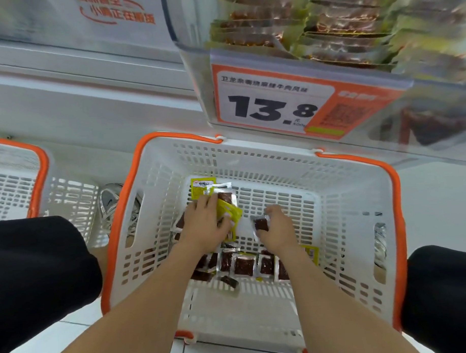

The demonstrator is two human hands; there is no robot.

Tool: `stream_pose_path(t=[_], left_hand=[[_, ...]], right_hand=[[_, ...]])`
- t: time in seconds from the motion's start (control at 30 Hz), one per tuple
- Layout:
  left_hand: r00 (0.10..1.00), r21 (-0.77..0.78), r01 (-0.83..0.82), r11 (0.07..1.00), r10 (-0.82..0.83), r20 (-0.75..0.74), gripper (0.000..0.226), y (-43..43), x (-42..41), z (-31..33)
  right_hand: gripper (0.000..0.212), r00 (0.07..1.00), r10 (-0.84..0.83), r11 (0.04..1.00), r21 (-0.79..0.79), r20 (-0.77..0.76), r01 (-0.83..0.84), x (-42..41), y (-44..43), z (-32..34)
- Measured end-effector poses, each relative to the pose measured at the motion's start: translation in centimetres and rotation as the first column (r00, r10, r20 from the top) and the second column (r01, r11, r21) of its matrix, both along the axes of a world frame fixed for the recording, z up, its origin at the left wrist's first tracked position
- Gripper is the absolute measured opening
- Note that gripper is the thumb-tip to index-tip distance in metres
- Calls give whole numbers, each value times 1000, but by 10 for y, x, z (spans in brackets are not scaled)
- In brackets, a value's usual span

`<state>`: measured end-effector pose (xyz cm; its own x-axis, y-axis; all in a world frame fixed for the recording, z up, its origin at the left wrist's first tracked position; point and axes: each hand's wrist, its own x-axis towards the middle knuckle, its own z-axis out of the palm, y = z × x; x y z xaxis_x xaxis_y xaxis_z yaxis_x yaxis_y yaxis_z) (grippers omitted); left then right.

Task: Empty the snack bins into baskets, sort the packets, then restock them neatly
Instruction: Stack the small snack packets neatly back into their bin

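Here, dark packet [261,225] in right hand [278,229], yellow packets [232,212] in left hand [204,225].

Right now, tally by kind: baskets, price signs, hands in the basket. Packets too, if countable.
Baskets: 2, middle basket and left basket
Price sign: 1
Hands: 2, left hand and right hand, both gripping packets
Packets: too overlapped to count
Total: 5, without packets

Place: it was a shop.
Price tag [274,106]: it read 13.8 on a clear snack bin [327,35].
Baskets: an orange-rimmed shopping basket [252,154] stood on the floor.
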<state>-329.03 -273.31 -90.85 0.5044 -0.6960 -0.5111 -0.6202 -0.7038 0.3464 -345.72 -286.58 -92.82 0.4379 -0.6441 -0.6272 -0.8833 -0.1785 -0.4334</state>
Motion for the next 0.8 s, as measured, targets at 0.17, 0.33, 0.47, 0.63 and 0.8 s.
stream_pose_path(t=[0.17,0.33,0.47,0.63,0.8], left_hand=[[988,-143,68,987,-86,-128,43,4,-20,4],[985,-98,-47,994,30,-172,54,-3,-16,10],[942,-80,-212,974,182,-281,37,-8,-13,12],[667,-92,-613,785,452,-592,17,-20,-9,22],[132,163,-801,576,435,-891,24,-24,-3,44]], right_hand=[[29,895,-368,930,90,253,357,4,-3,7],[14,810,-473,873,59,347,485,7,-13,26],[22,832,-383,911,17,402,412,12,-3,31],[29,893,-100,970,-159,439,186,26,24,40],[35,909,147,974,-217,389,-65,32,40,57]])
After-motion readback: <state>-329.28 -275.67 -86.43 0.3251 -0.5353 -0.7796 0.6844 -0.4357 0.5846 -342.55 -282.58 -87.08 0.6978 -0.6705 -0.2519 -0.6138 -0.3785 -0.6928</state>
